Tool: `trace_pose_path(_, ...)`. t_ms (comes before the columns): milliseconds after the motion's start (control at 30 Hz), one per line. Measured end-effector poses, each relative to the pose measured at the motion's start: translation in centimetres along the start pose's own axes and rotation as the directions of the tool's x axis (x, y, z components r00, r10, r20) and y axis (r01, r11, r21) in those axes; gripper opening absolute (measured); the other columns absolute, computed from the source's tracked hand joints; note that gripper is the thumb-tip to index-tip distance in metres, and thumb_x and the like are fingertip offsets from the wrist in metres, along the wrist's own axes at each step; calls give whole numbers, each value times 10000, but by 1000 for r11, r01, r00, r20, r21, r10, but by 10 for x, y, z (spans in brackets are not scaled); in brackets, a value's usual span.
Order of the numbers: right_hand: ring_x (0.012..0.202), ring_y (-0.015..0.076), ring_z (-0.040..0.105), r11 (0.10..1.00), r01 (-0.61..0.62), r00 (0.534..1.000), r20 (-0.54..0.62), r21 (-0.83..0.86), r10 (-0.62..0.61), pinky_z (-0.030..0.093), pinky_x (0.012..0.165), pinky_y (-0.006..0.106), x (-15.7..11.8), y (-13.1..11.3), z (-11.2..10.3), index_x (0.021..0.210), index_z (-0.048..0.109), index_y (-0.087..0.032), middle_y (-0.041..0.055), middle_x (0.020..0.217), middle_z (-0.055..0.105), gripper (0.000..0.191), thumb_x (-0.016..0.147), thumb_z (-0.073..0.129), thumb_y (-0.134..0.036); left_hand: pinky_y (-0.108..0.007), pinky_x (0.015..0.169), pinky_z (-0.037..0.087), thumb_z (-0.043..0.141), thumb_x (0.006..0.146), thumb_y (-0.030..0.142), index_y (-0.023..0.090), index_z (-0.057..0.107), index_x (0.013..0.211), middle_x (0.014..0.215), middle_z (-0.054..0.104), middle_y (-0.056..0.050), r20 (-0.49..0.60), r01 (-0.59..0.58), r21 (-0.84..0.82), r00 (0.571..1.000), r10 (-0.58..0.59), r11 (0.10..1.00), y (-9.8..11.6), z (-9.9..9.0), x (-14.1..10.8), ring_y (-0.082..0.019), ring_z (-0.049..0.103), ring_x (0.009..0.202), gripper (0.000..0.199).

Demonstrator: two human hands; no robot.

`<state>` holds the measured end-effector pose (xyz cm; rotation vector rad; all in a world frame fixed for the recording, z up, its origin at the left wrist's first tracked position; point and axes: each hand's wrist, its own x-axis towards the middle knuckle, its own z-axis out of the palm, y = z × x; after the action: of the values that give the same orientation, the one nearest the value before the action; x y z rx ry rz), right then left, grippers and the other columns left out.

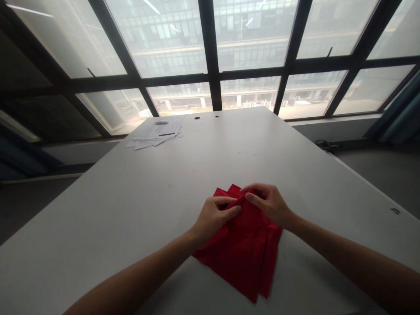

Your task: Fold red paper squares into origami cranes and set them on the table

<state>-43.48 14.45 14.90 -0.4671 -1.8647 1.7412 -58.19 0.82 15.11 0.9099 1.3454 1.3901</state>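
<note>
A red cloth (244,249), folded in layers with pointed corners, lies on the white table (138,210) in front of me. My left hand (215,216) pinches a raised fold of it between thumb and fingers. Just to the right, my right hand (267,201) grips the same fold near its upper end, thumb against the fingers. Two corners of the cloth stick out beyond the hands, and its lower layers spread toward me. The parts under both hands are hidden.
Loose white papers (157,133) lie at the far left of the table, with a small pale object (161,123) and a dark pen-like item (166,134) on them. Windows with a dark frame (215,78) stand beyond the far edge. Blue curtains (393,116) hang at the sides.
</note>
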Motion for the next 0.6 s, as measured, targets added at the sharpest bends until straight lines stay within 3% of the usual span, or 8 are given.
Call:
trace_pose_path(67, 740, 175, 632, 1000, 5, 999, 37, 7, -6, 504, 652, 272, 0, -3, -4, 982, 746, -178, 55, 849, 730, 264, 827, 701, -386, -314, 746, 556, 785, 789, 332, 139, 767, 1051, 919, 763, -111, 17, 53, -80, 998, -52, 995, -1, -2, 0, -227, 704, 828, 326)
trace_pose_path(233, 722, 179, 641, 1000, 24, 1000, 9, 2, -24, 493, 633, 265, 2, -6, -9, 894, 777, -168, 50, 810, 744, 195, 808, 654, -293, -296, 732, 551, 799, 774, 335, 127, 765, 1051, 905, 762, -114, 43, 94, -108, 995, -89, 990, -2, -2, 0, -216, 703, 805, 348)
trace_pose_path(500, 695, 168, 631, 1000, 29, 996, -81, 6, -28, 483, 622, 254, 2, 0, -4, 859, 794, -166, 44, 751, 735, 185, 817, 648, -270, -318, 747, 560, 777, 792, 326, 147, 775, 1039, 935, 770, -104, -34, -37, 53, 999, 39, 998, 0, 2, -1, -233, 706, 835, 305)
trace_pose_path(600, 730, 180, 643, 999, 0, 998, -64, 45, 3, 501, 647, 268, 0, 1, -2, 890, 788, -160, 54, 790, 739, 210, 841, 654, -314, -330, 758, 565, 760, 809, 328, 152, 773, 1047, 941, 771, -102, -53, -49, 68, 997, 53, 996, -1, 1, -1, -236, 707, 842, 297)
